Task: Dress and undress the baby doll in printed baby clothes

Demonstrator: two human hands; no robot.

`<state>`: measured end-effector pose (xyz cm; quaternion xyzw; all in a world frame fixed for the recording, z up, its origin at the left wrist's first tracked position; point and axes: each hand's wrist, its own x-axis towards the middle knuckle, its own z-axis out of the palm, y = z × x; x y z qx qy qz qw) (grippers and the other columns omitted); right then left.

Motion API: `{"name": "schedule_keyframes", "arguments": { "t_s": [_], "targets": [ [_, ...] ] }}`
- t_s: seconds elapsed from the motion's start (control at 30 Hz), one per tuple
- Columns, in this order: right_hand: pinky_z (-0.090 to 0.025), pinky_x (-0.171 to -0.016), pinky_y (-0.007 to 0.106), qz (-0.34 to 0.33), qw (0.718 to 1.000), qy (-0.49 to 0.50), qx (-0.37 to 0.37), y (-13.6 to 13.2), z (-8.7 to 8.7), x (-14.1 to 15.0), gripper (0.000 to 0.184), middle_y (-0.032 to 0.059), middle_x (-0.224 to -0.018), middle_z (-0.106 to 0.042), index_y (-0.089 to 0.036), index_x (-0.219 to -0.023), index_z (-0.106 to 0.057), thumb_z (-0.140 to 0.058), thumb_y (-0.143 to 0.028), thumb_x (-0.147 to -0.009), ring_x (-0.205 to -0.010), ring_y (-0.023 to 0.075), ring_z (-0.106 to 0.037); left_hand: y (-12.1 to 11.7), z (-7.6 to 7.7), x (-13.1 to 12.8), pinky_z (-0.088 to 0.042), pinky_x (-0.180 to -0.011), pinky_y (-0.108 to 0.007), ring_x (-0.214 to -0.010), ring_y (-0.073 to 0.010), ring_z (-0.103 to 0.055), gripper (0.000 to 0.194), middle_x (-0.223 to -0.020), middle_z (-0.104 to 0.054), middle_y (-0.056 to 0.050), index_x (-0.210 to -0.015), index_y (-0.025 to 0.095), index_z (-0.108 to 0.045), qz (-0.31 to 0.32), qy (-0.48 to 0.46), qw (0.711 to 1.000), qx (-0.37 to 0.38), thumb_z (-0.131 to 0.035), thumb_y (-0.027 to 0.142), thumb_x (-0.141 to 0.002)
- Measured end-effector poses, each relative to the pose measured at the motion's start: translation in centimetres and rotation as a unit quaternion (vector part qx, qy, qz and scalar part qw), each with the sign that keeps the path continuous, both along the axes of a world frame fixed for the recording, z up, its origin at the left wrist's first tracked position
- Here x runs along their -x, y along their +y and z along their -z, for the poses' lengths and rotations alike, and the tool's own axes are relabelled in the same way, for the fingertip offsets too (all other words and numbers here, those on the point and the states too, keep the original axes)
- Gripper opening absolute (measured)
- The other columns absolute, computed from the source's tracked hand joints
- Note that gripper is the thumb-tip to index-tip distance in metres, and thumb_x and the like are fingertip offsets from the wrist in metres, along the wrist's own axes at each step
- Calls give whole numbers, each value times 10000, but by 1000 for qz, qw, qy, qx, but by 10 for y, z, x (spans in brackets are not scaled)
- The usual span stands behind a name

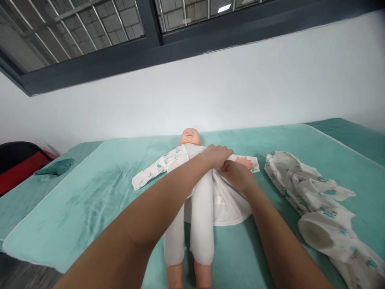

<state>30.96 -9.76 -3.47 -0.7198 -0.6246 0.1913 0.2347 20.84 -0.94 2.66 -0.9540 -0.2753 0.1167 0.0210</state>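
Observation:
A baby doll (202, 224) with a white cloth body lies on its back, head toward the wall. A white baby shirt with a green print (176, 158) covers its arm on the left of the view. The shirt's other half is spread open under the doll's right-of-view side. My left hand (219, 155) reaches across the chest, fingers curled over the doll's arm near its bare plastic hand (245, 162). Just below, my right hand (237, 175) has its fingers bent closed at the shirt's edge by that arm. My fingertips are partly hidden. A printed sleeve end (255, 163) shows beyond the doll's hand.
Printed baby trousers or a similar garment (319, 200) lie crumpled on the right. A green plush cover (90, 200) spreads beneath everything. The white wall (168, 96) rises behind, under a dark window frame (99, 60). At far left is a red and black object (21, 168).

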Motion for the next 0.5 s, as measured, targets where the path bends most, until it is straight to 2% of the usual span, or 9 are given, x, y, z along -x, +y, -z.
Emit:
{"name": "schedule_keyframes", "arguments": {
  "t_s": [0.1,0.17,0.23,0.3,0.37,0.4,0.47,0.5],
  "targets": [
    [-367,-629,305,49,990,117,-56,5,5,-9,208,26,-715,-642,-230,-697,-539,-528,-390,-830,-724,212,-584,0,-18,22,-468,-824,-388,-1016,-272,-610,360,-1173,-618,-121,-1201,200,-554,-10,-40,998,-45,-536,170,-843],
    [-366,-594,302,109,969,205,-81,8,7,-15,236,6,-670,-587,-234,-701,-514,-514,-437,-821,-673,198,-544,1,-33,42,-453,-802,-365,-978,-258,-605,357,-1140,-623,-101,-1185,210,-558,-28,-76,995,-61,-525,144,-835],
    [-388,-561,305,142,934,317,-89,9,8,-20,253,-5,-661,-565,-235,-748,-520,-516,-479,-813,-630,188,-527,2,-47,63,-437,-795,-343,-951,-240,-597,351,-1122,-626,-76,-1171,239,-569,-31,-95,994,-49,-527,145,-835],
    [-417,-544,314,145,885,432,-97,9,6,-23,287,-16,-655,-552,-239,-780,-511,-551,-524,-793,-596,181,-524,0,-57,79,-420,-803,-335,-936,-229,-590,341,-1091,-634,-57,-1141,266,-590,-15,-74,996,-36,-535,139,-830],
    [-433,-543,324,137,833,524,-114,7,4,-23,339,-25,-636,-535,-248,-767,-486,-613,-562,-754,-579,181,-523,-6,-59,86,-406,-836,-350,-956,-241,-583,326,-1056,-645,-63,-1102,268,-616,0,-14,999,-51,-552,124,-816],
    [-435,-540,328,130,822,540,-128,5,2,-23,366,-26,-627,-530,-254,-758,-470,-623,-586,-748,-574,183,-524,-10,-57,85,-399,-864,-369,-982,-257,-580,313,-1051,-652,-77,-1086,258,-628,-1,19,997,-70,-561,119,-814],
    [-433,-532,333,114,814,548,-153,1,-3,-23,407,-22,-625,-535,-263,-751,-442,-613,-632,-762,-569,190,-532,-17,-49,77,-383,-918,-416,-1039,-298,-575,292,-1071,-661,-117,-1094,221,-636,-31,57,993,-104,-584,134,-819],
    [-438,-534,336,104,820,539,-163,-2,-7,-22,419,-15,-637,-550,-265,-759,-439,-593,-655,-780,-574,196,-545,-20,-43,71,-377,-937,-435,-1057,-315,-577,296,-1087,-662,-139,-1110,195,-632,-60,48,991,-108,-603,150,-819]
  ]
}}
